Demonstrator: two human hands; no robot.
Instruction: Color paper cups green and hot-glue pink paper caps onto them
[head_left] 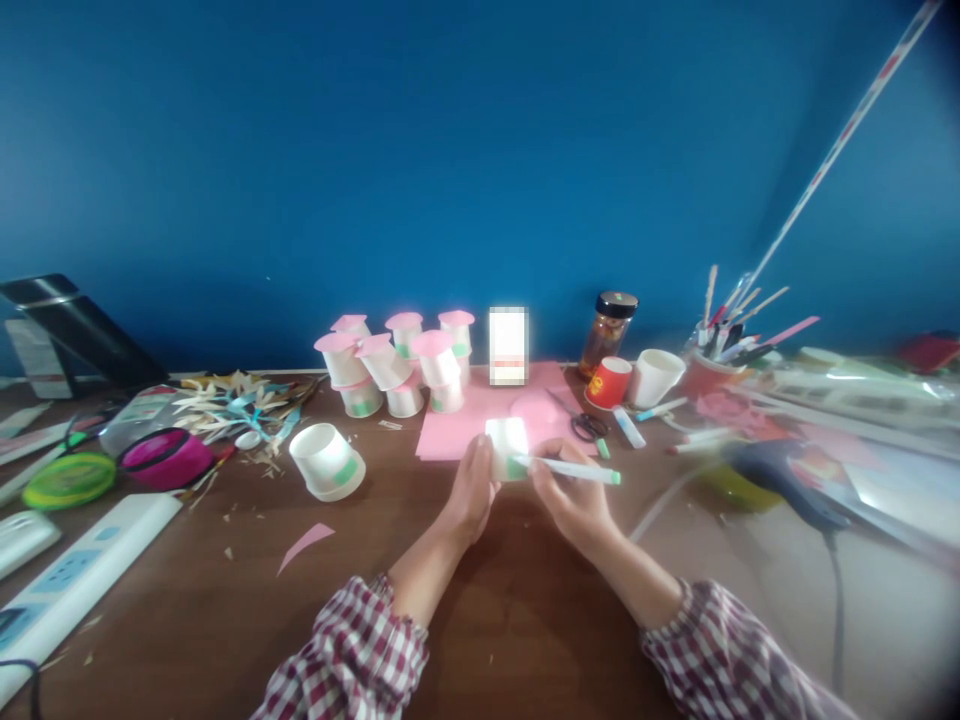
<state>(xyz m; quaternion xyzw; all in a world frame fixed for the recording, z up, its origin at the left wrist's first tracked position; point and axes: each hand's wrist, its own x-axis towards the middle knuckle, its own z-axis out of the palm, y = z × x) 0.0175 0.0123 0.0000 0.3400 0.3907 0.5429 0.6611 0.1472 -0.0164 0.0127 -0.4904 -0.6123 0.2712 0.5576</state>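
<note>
My left hand is closed round a small white paper cup held on its side above the brown table. My right hand grips a white marker with a green end, and its tip touches a green patch on the cup. Both sleeves are red-and-white checked. A pink paper sheet lies just behind the cup.
Several white cups with pink tops are stacked at the back. Another white cup lies to the left. Scissors, a red cup, a jar and a pen holder stand to the right. A power strip is at the left.
</note>
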